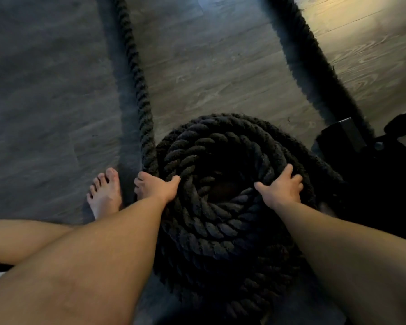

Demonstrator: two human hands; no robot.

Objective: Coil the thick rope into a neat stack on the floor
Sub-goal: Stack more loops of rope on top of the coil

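The thick black rope (220, 146) lies wound in a round stack of several turns on the wooden floor in front of me. My left hand (158, 186) grips the stack's left side, fingers curled over the outer edge and thumb on the inner turn. My right hand (282, 187) holds the right side of the top turn, thumb inside the ring and fingers spread over the rope. One loose length of rope (136, 73) runs from the stack's left side away to the top of the view. A second length of rope (314, 57) runs along the right.
My bare foot (104, 195) stands on the floor just left of the stack, and my knee fills the lower left. A black metal equipment base (366, 156) sits close against the stack's right side. Grey wood floor (209, 73) stretches between the two rope lengths.
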